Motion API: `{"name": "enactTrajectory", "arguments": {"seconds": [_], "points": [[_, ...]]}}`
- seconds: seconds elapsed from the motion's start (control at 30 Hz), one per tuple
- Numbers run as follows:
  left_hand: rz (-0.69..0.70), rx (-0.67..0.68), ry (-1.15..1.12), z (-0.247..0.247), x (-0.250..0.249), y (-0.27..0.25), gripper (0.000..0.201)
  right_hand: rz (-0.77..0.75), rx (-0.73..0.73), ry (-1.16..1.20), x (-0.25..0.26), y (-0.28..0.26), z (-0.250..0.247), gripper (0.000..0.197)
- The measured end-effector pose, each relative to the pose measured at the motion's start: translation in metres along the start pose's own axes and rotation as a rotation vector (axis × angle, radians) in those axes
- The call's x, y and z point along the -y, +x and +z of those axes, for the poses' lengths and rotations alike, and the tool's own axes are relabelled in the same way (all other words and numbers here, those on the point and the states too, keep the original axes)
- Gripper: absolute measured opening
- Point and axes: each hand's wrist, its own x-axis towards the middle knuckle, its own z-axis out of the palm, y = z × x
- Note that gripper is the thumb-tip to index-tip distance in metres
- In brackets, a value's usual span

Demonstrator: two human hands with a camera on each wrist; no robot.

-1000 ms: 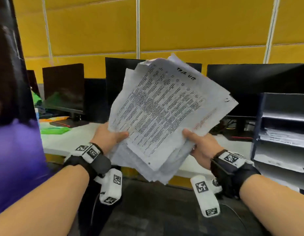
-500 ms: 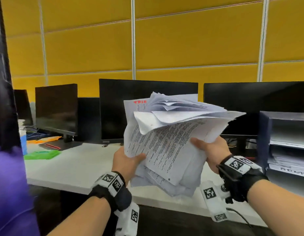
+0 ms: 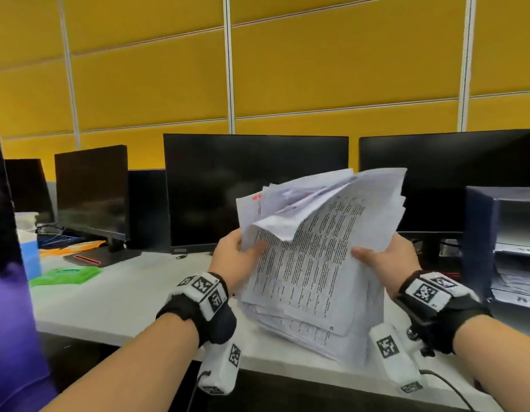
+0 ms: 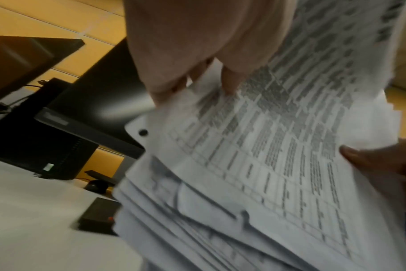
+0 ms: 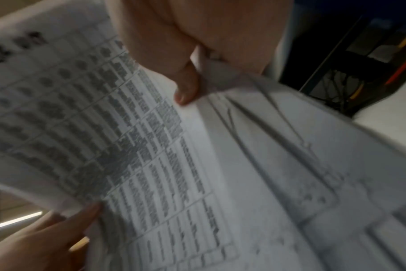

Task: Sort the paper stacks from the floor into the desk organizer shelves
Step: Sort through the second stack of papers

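Note:
A thick, untidy paper stack [image 3: 314,263] of printed sheets is held upright over the white desk [image 3: 124,295], its lower edge near the desk top. My left hand [image 3: 237,257] grips its left edge, thumb on the front sheet. My right hand [image 3: 382,260] grips the right edge the same way. The top sheets curl forward. In the left wrist view the paper stack [image 4: 255,174] fills the right side under my left hand [image 4: 197,55]. The right wrist view shows my right hand [image 5: 192,55] pinching the paper stack [image 5: 174,165]. The dark desk organizer [image 3: 480,242] stands at the right with papers on its shelves.
Several black monitors [image 3: 255,188] line the back of the desk before a yellow partition wall [image 3: 317,69]. A green packet [image 3: 64,276] and a blue box [image 3: 30,257] lie at the left. A dark and purple shape [image 3: 8,322] blocks the far left.
Both hands carried the stack forward and down toward the desk, tipping it from facing me to standing more upright. The desk and organizer came closer.

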Motion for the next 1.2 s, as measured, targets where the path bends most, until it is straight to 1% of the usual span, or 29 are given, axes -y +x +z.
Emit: {"name": "enactTrajectory", "arguments": {"seconds": [0.03,0.1,0.17,0.2,0.3,0.37,0.43,0.5,0.53,0.57,0.63,0.7,0.73,0.8,0.83,0.9,0.97,1.0,1.03,1.07,1.1,1.13,1.17,1.2], "points": [[0.028,-0.062,0.043,0.005,-0.002,0.001,0.004,-0.016,-0.039,-0.038,0.005,0.0,0.003,0.038],[0.039,-0.154,0.074,0.014,-0.001,0.004,0.006,-0.05,-0.099,-0.047,0.015,-0.002,0.009,0.037],[0.049,-0.175,0.06,0.023,-0.003,0.002,0.014,-0.075,-0.118,-0.073,0.022,-0.005,0.013,0.036],[0.065,-0.161,0.059,0.029,-0.005,-0.001,0.021,-0.095,-0.094,-0.122,0.023,-0.008,0.014,0.037],[0.129,-0.076,0.091,0.05,-0.013,-0.016,0.044,-0.181,0.065,-0.254,0.027,-0.022,0.015,0.042],[0.127,-0.054,0.036,0.06,-0.015,-0.022,0.049,-0.183,0.098,-0.24,0.028,-0.028,0.015,0.049],[0.093,-0.103,-0.097,0.062,-0.017,-0.021,0.056,-0.138,0.02,-0.116,0.029,-0.026,0.011,0.058],[0.059,-0.161,-0.224,0.062,-0.018,-0.018,0.064,-0.1,-0.06,-0.016,0.029,-0.021,0.003,0.062],[0.057,-0.178,-0.273,0.062,-0.018,-0.016,0.066,-0.086,-0.052,-0.015,0.028,-0.019,-0.001,0.062],[0.067,-0.184,-0.304,0.062,-0.018,-0.015,0.066,-0.074,-0.018,-0.028,0.028,-0.019,-0.004,0.062],[0.063,-0.176,-0.296,0.06,-0.022,-0.013,0.066,-0.071,0.04,-0.052,0.029,-0.019,-0.01,0.06],[0.056,-0.175,-0.266,0.057,-0.024,-0.009,0.066,-0.1,0.016,-0.046,0.031,-0.017,-0.015,0.057],[0.067,-0.171,-0.247,0.056,-0.023,-0.007,0.062,-0.11,0.006,-0.046,0.031,-0.016,-0.015,0.054],[0.071,-0.145,-0.196,0.059,-0.023,-0.006,0.051,-0.141,0.032,-0.083,0.031,-0.018,-0.012,0.049],[0.065,-0.128,-0.186,0.059,-0.025,-0.008,0.049,-0.158,0.04,-0.105,0.031,-0.019,-0.011,0.047],[0.05,-0.118,-0.195,0.059,-0.022,-0.008,0.055,-0.172,0.007,-0.102,0.031,-0.02,-0.01,0.043],[0.048,-0.118,-0.21,0.055,-0.018,-0.005,0.064,-0.125,-0.002,-0.025,0.028,-0.019,-0.013,0.044],[0.036,-0.093,-0.22,0.052,-0.017,-0.006,0.069,-0.082,0.039,0.01,0.026,-0.02,-0.015,0.047],[0.016,-0.068,-0.246,0.05,-0.013,-0.006,0.069,-0.036,0.101,0.024,0.022,-0.021,-0.015,0.051],[-0.003,-0.038,-0.277,0.049,-0.011,-0.008,0.059,0.005,0.171,0.011,0.018,-0.023,-0.014,0.051],[-0.005,0.002,-0.287,0.047,-0.012,-0.012,0.044,0.027,0.224,-0.021,0.015,-0.025,-0.013,0.047],[-0.012,0.037,-0.287,0.047,-0.011,-0.013,0.032,0.038,0.236,-0.063,0.013,-0.028,-0.011,0.042],[-0.015,0.066,-0.279,0.046,-0.011,-0.015,0.028,0.037,0.21,-0.079,0.01,-0.028,-0.01,0.04],[-0.027,0.083,-0.281,0.045,-0.011,-0.015,0.032,0.035,0.16,-0.082,0.009,-0.028,-0.009,0.039]]}}
